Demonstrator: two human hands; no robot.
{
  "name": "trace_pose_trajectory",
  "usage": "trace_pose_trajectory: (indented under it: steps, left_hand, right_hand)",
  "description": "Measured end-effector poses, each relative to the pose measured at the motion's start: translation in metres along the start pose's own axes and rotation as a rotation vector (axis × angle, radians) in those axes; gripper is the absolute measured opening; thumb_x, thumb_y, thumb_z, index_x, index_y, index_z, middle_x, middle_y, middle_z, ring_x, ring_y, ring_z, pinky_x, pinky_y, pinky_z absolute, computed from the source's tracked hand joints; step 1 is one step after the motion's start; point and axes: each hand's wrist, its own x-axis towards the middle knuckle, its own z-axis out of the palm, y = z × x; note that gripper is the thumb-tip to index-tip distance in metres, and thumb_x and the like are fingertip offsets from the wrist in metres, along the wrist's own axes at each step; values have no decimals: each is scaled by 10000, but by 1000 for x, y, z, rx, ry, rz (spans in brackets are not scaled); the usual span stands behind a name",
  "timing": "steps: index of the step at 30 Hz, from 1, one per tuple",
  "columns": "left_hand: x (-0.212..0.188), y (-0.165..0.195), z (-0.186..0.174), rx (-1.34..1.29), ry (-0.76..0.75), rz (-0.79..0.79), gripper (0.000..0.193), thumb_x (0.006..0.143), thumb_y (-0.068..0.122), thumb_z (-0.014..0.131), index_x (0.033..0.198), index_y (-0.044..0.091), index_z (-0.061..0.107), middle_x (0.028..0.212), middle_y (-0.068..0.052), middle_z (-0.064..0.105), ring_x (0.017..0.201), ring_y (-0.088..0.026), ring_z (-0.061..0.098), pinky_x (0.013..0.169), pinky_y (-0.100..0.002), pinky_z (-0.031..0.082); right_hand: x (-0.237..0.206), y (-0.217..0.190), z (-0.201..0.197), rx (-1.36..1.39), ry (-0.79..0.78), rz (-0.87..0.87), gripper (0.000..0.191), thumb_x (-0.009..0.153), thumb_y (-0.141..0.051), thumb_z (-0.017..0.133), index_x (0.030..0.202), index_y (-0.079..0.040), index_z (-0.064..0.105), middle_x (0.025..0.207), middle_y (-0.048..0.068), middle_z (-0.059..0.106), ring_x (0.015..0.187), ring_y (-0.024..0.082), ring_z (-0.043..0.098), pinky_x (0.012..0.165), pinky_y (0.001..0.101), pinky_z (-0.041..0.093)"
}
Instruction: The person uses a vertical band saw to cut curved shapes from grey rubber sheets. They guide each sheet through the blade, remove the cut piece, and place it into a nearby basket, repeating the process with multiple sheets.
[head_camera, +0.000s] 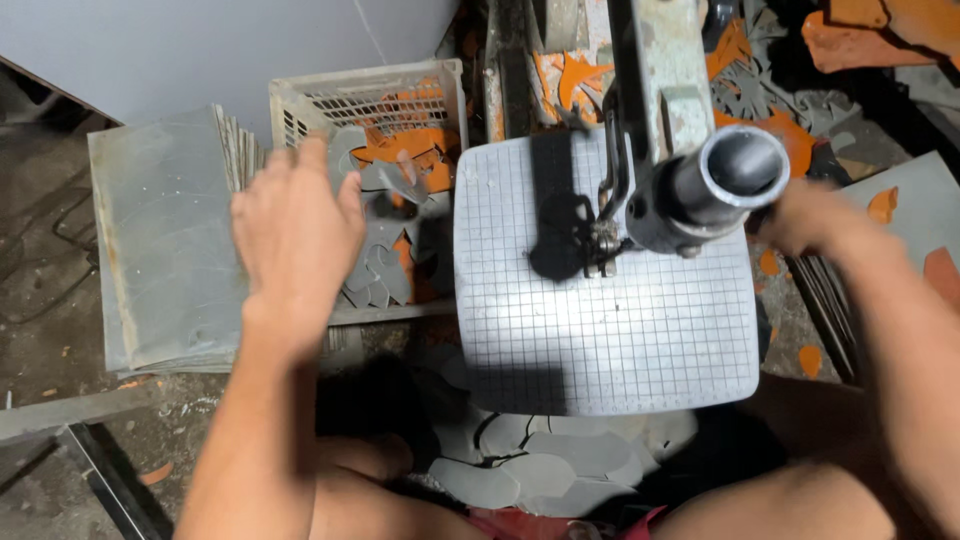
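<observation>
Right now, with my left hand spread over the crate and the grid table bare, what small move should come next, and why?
Probably carry the left hand further left onto the stack of grey sheets and take the top one. The gridded table under the machine head holds nothing, the hand looks empty above the crate, and the right hand is off to the table's right.

Single view logged: my head camera, worn on the person, looks almost straight down, close above the work. The gridded white cutting table sits just right of frame centre; the machine arm comes in from 12 o'clock. The forearms enter from 6 o'clock. The plastic crate lies toward 11 o'clock, the stack of grey sheets at 9 o'clock. No second view, so nothing overlaps.
</observation>
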Motion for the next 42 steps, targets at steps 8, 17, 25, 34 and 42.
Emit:
trace_pose_trajectory:
  steps: [8, 17, 25, 34, 42]
  left_hand:
    - [-18, 10, -30, -139, -286, -213, 432, 942, 433, 717, 1230, 110, 736, 896, -288, 731, 910, -491, 690, 841, -573, 533]
    - [-22, 20, -29, -155, -254, -131, 426, 915, 430, 729, 1166, 86, 751, 809, -258, 729, 823, -464, 710, 757, -558, 551]
    - [-24, 26, -26, -138, -307, -124, 420, 915, 443, 724, 1130, 84, 756, 791, -255, 722, 827, -470, 699, 743, -567, 542]
    - [-17, 24, -35, -146, -298, -136, 407, 915, 446, 716, 1123, 97, 753, 788, -247, 723, 841, -472, 694, 745, -571, 535]
    - [-30, 39, -52, -290, -218, -25, 385, 930, 407, 701, 1101, 66, 746, 890, -220, 744, 836, -442, 708, 726, -545, 544]
  right_hand:
    - [-74, -64, 196, -254, -405, -542, 606, 828, -365, 828, 1344, -131, 612, 1335, 173, 615, 1210, 359, 601, 1040, 468, 482]
    - [-92, -55, 202, 33, -456, -375, 587, 842, -396, 712, 1336, -99, 600, 1345, 159, 625, 1251, 337, 584, 1084, 441, 471]
    - [-94, -54, 200, -156, -420, -393, 496, 903, -450, 742, 1250, -110, 645, 1333, 131, 648, 1280, 298, 582, 1126, 423, 445]
    - [-120, -16, 158, 176, -286, -549, 261, 847, -104, 659, 1104, -147, 671, 887, 86, 710, 809, 252, 678, 764, 398, 555]
    - [-237, 23, 17, 62, 486, -1159, 379, 780, -147, 639, 1149, -95, 703, 966, 108, 687, 884, 308, 644, 763, 440, 505]
